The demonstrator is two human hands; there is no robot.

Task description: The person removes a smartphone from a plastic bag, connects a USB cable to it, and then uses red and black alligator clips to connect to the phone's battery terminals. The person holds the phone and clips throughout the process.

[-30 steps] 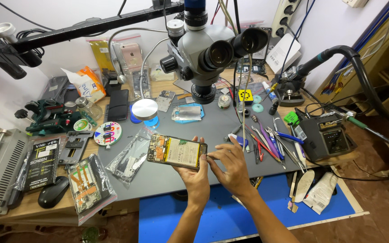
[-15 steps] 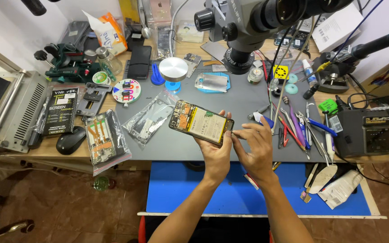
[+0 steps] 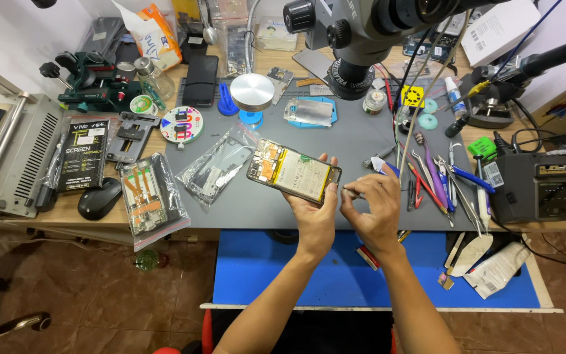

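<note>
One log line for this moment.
left hand: holds opened phone with exposed battery | right hand: pinches thin metal tool at phone's edge | grey mat: below

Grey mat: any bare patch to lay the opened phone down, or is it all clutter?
Bare grey mat lies between the blue-edged metal plate and the opened phone, which the left hand holds. Another strip runs along the front edge below the clear bag. The tweezers and cutters crowd the right side beyond the right hand.

The opened phone (image 3: 293,173) sits on the left hand (image 3: 314,213), plastic bag (image 3: 216,164) left, tweezers (image 3: 433,180) right, probably microscope (image 3: 361,39) behind.
</note>
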